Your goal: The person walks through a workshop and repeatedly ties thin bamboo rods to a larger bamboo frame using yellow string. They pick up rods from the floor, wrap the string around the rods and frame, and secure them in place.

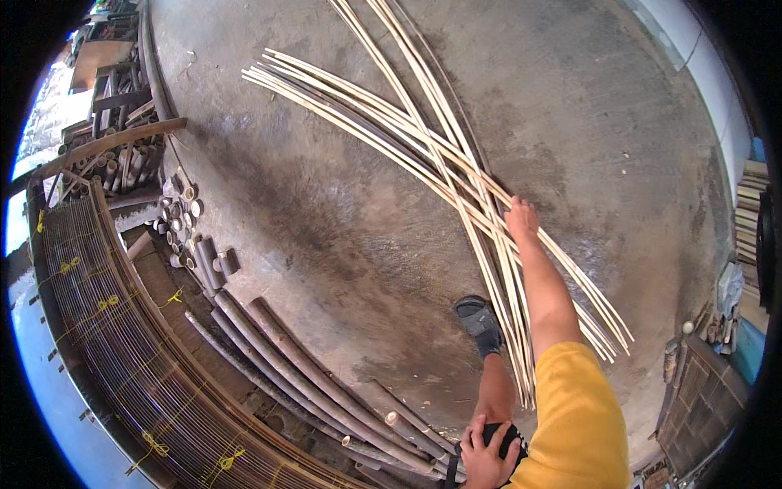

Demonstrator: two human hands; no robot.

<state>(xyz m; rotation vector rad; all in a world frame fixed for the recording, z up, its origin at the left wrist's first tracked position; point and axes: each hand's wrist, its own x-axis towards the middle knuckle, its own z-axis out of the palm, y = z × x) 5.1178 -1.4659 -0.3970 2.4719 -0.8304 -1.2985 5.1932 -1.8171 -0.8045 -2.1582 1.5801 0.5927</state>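
Floor (pixel 383 301), printed scrap (pixel 654 474); right grip (pixel 522 218) seemingly clasping strips (pixel 441 149); left grip (pixel 488 456) spread on knee (pixel 511 438).

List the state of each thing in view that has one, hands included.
Pale, slender bamboo strips: crossed in two bundles on the grey concrete floor.
Right hand: touching the strips; grip unclear.
Left hand: resting on a knee.
Dark grey sandal: worn.
Long, round, brown bamboo poles: lying side by side.
Brown slatted panel: tied with yellow cord.
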